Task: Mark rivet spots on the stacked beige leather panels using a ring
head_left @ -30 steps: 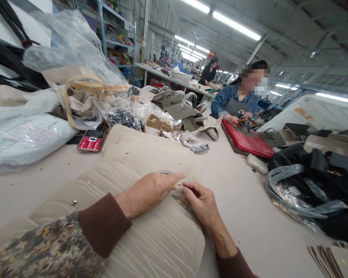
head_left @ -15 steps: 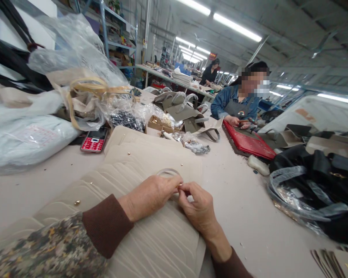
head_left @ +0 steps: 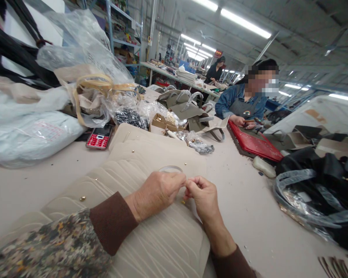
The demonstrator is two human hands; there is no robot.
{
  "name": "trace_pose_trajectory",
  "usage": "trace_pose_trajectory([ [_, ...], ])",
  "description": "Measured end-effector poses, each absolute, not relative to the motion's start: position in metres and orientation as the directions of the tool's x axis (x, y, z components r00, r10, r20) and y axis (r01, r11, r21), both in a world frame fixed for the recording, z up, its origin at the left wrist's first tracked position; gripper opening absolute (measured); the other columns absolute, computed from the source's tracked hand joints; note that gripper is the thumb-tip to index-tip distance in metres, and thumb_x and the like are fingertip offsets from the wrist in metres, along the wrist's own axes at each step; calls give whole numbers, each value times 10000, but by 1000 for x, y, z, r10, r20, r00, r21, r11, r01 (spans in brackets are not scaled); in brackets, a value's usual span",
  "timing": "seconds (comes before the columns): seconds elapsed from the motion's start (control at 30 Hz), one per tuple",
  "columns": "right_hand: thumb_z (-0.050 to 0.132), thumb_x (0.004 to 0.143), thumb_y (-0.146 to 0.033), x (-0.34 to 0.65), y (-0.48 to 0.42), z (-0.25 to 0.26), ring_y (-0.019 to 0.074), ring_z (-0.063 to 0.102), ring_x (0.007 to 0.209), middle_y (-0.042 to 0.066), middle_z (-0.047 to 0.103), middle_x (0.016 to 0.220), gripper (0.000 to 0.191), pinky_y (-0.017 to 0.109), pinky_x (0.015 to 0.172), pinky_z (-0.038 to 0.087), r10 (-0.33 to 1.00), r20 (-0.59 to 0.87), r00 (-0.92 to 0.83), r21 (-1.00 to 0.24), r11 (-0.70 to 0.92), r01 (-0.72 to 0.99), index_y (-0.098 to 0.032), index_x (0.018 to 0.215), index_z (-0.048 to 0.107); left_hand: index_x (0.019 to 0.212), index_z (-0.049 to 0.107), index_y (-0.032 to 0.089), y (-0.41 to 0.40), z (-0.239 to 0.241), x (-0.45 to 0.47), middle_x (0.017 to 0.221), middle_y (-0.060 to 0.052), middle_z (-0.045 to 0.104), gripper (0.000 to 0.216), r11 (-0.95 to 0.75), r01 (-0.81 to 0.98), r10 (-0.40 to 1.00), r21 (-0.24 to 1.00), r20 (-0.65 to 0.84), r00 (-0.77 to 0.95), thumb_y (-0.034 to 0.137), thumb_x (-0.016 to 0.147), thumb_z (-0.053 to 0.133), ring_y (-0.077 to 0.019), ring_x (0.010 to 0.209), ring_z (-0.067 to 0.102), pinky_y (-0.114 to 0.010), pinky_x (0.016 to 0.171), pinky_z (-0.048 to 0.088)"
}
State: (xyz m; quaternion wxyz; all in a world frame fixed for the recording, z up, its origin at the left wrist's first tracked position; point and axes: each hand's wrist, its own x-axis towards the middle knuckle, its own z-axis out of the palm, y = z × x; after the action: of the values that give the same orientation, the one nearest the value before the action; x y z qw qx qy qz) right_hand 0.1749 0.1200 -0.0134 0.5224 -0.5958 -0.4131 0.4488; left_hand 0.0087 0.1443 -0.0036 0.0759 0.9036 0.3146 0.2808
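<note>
My left hand and my right hand meet fingertip to fingertip above a beige quilted bag panel lying on the table. Both hands pinch something tiny between them, too small to name. A small gold stud sits on the panel just under the fingers. A clear round dish stands behind my left hand. More gold studs dot the panel.
A red phone lies to the left by plastic bags of material. Hardware bags and grey handbags stand beyond. A seated person works at a red mat. Black bags pile on the right.
My fingers went from resting apart on the panel to pinching together, and both hands lifted slightly. The view shifted a little to the left.
</note>
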Motion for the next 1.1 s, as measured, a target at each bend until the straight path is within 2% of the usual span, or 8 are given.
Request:
trace_pose_trajectory([
  [0.07, 764, 610, -367, 185, 124, -17, 101, 530, 389, -36, 588, 458, 252, 235, 424, 514, 940, -145, 310, -988, -154, 7, -160, 614, 619, 853, 523, 188, 145, -5, 8, 742, 1, 593, 178, -790, 534, 611, 300, 442, 657, 152, 960, 385, -149, 668, 566, -262, 599, 374],
  [0.2, 811, 581, -396, 202, 125, -23, 113, 588, 441, 8, 650, 522, 303, 234, 458, 540, 948, -250, 195, -958, -271, 90, -134, 659, 678, 901, 544, 188, 154, -10, 4, 781, -10, 619, 134, -715, 660, 699, 231, 288, 655, 156, 962, 430, -165, 690, 563, -273, 602, 379],
  [0.33, 789, 616, -457, 203, 125, -28, 114, 612, 481, 14, 654, 545, 348, 236, 506, 558, 959, -249, 137, -947, -271, 172, -127, 676, 695, 892, 556, 177, 160, -10, 2, 869, -51, 629, 131, -727, 661, 687, 184, 209, 696, 143, 959, 448, -201, 811, 558, -315, 725, 426],
  [0.5, 696, 722, -458, 198, 126, -34, 113, 585, 463, -3, 631, 535, 314, 220, 464, 514, 976, -175, 133, -915, -211, 344, -147, 688, 670, 895, 555, 172, 158, -7, 3, 928, -74, 620, 132, -722, 667, 692, 183, 172, 702, 145, 959, 443, -217, 849, 539, -342, 762, 432],
  [0.63, 612, 787, -435, 195, 126, -34, 122, 539, 446, -12, 609, 525, 291, 223, 431, 460, 992, -62, 107, -827, -111, 551, -171, 675, 652, 892, 555, 171, 158, -8, 4, 922, -75, 618, 142, -731, 658, 682, 183, 181, 708, 137, 957, 433, -220, 853, 537, -350, 775, 431],
  [0.83, 565, 797, -361, 189, 124, -33, 148, 596, 531, 15, 672, 581, 250, 251, 557, 466, 982, 179, 66, -657, 69, 751, -185, 658, 674, 899, 555, 169, 158, -9, 4, 913, -71, 617, 129, -735, 650, 677, 191, 173, 715, 117, 944, 446, -223, 854, 541, -357, 774, 423],
  [0.97, 591, 787, -392, 189, 127, -39, 147, 573, 446, -17, 621, 509, 225, 244, 448, 449, 982, 98, 161, -736, -37, 676, -186, 764, 678, 902, 554, 168, 158, -10, 4, 902, -72, 609, 120, -741, 648, 671, 176, 201, 713, 119, 940, 451, -231, 858, 543, -369, 778, 417],
  [1.1, 680, 726, -465, 196, 130, -44, 130, 532, 353, -71, 596, 523, 418, 214, 304, 401, 956, -132, 261, -915, -219, 339, -190, 1023, 578, 895, 554, 166, 159, -12, 3, 910, -81, 603, 137, -755, 634, 655, 165, 239, 717, 98, 929, 441, -235, 854, 533, -381, 785, 417],
])
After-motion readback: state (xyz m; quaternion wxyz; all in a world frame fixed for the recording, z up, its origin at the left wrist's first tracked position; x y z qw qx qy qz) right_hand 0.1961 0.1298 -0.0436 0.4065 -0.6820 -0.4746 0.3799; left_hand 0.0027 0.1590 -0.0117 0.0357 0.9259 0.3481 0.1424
